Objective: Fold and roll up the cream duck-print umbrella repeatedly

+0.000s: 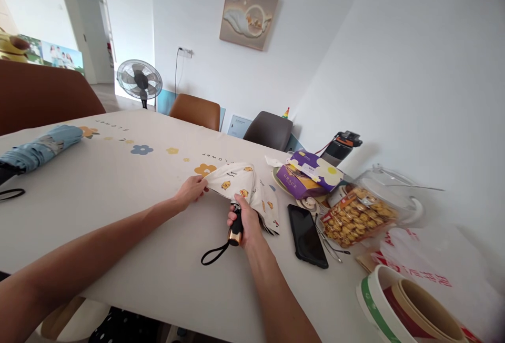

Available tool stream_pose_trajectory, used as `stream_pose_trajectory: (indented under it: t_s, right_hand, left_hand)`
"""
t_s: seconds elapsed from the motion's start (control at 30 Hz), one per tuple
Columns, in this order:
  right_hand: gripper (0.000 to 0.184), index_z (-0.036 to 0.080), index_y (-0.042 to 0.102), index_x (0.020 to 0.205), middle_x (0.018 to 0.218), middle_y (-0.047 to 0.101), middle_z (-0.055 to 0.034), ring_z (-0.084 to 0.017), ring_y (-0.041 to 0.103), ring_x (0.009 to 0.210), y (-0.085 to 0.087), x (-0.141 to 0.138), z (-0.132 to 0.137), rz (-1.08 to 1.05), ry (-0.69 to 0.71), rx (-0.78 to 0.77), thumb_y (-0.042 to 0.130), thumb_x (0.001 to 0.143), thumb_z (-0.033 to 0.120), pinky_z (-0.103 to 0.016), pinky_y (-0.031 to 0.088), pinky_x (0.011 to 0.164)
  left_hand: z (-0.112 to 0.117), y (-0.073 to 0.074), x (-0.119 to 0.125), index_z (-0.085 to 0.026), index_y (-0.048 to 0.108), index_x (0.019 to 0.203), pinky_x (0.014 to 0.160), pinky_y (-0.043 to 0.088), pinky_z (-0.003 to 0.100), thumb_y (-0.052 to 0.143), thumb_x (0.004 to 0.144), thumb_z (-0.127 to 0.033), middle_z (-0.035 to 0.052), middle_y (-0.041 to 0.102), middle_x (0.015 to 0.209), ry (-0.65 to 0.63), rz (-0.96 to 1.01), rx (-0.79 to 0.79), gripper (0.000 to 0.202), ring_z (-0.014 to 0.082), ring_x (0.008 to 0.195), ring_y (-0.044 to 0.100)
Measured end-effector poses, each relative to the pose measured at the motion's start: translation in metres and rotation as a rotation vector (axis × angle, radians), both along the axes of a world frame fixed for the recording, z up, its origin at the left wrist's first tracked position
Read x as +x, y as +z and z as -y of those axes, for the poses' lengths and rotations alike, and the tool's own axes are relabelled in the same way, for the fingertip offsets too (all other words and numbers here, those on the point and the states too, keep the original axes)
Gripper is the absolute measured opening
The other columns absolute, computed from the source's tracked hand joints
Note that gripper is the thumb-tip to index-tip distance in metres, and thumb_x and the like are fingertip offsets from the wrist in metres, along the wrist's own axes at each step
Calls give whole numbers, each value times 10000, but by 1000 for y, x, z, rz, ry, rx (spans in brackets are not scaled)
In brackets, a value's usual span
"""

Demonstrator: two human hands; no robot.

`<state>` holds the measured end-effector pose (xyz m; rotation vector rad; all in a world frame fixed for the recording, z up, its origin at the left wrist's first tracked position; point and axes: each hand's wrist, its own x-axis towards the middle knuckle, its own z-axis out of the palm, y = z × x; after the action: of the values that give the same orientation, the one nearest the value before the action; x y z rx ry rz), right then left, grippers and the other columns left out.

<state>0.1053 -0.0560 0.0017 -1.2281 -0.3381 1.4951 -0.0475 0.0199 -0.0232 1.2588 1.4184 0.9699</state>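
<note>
A white umbrella point(232, 181) with small yellow cartoon figures is in front of me, its canopy loose and fanned out at the far end. My right hand point(246, 219) is wrapped round its black handle, which ends in a copper-coloured cap with a black wrist strap point(215, 255) hanging over the table. At the left corner of the cloth, my left hand point(193, 190) pinches a fold between thumb and fingers and stretches it out to the left. Another umbrella point(43, 148), light blue and folded, lies at the table's left side.
On the flower-printed tablecloth point(158, 238), a black phone point(307, 235) lies right of the umbrella. Beyond it are glasses point(333, 245), a purple tissue box point(302, 177), a snack bag point(359, 214), a dark bottle point(340, 147) and paper tubs point(379, 301). Chairs point(195, 111) stand behind the table.
</note>
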Motion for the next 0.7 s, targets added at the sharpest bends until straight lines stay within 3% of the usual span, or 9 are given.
stream_pose_trajectory:
  t_s: [0.07, 0.2, 0.3, 0.4, 0.53, 0.63, 0.7]
  right_hand:
    - [212, 172, 459, 704, 528, 444, 55, -41, 357, 348, 0, -1, 0, 10, 6, 6, 626, 692, 302, -170, 315, 297]
    - [200, 169, 475, 702, 523, 456, 51, -44, 358, 345, 0, -4, 2, 40, 19, 7, 627, 677, 295, -175, 317, 288]
    - [200, 165, 487, 698, 515, 469, 45, -52, 364, 334, 0, -7, 3, 102, 25, -21, 630, 663, 300, -187, 319, 279]
    - [203, 165, 482, 668, 493, 455, 46, -57, 366, 324, -2, -9, 4, 154, 46, 5, 624, 660, 309, -191, 316, 271]
    - [225, 163, 481, 665, 501, 450, 47, -49, 352, 313, -4, -9, 5, 146, 86, 117, 594, 682, 356, -189, 319, 270]
    - [196, 161, 485, 679, 520, 460, 50, -41, 352, 328, -4, -9, 6, 98, 127, 139, 598, 667, 321, -176, 320, 283]
    - [183, 158, 484, 675, 527, 469, 49, -37, 342, 334, -2, -10, 8, 67, 177, 129, 594, 657, 303, -173, 316, 288]
  left_hand:
    - [-2, 0, -1, -182, 545, 771, 535, 408, 255, 521, 642, -243, 64, 608, 850, 57, -83, 69, 145, 172, 717, 554]
    - [4, 9, 4, -200, 522, 990, 792, 426, 303, 475, 713, -209, 66, 553, 1121, 127, -238, 408, 281, 193, 992, 528]
    - [16, 16, 19, -212, 555, 977, 861, 417, 299, 382, 788, -207, 35, 596, 1067, -15, -206, 544, 257, 162, 976, 551]
    - [24, 18, 40, -215, 576, 1043, 964, 358, 291, 369, 824, -270, 34, 579, 1147, -206, -194, 608, 306, 160, 1099, 495]
    - [25, 18, 62, -200, 478, 1238, 1082, 187, 284, 363, 840, -331, 28, 347, 1404, -354, -116, 514, 435, 158, 1305, 266]
    - [21, 20, 68, -234, 361, 1334, 1098, 119, 304, 402, 828, -386, -2, 166, 1478, -296, -4, 329, 530, 176, 1353, 124]
    - [18, 21, 68, -247, 346, 1337, 1090, 150, 326, 455, 800, -431, 11, 158, 1480, -214, 79, 235, 578, 206, 1349, 137]
